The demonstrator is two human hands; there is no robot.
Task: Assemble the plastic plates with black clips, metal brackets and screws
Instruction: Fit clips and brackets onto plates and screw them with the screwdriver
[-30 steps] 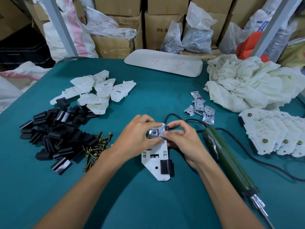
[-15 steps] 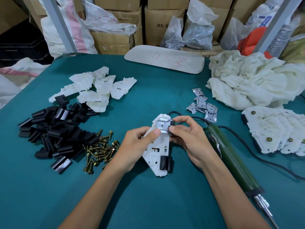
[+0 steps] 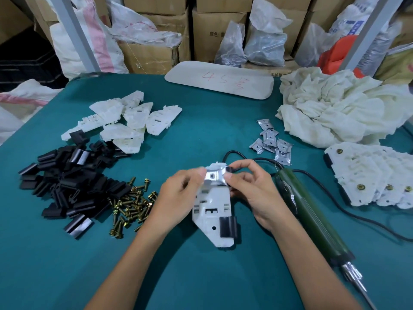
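A white plastic plate is held tilted above the green table, a black clip fitted on its lower right edge. A metal bracket with a centre hole sits on the plate's top end. My left hand grips the plate's left side, its thumb on the bracket's left edge. My right hand pinches the bracket's right edge. Loose black clips lie at the left, brass screws beside them, bare plates behind, and spare brackets right of centre.
A green electric screwdriver lies to the right of my right hand, tip toward me, its black cable looping behind the plate. Finished plates are stacked at the right edge. A crumpled white cloth and a white board lie at the back.
The plate has been lifted off the table and tilted up. My hands shifted from covering its top to pinching the bracket from both sides, and the bracket's hole now shows.
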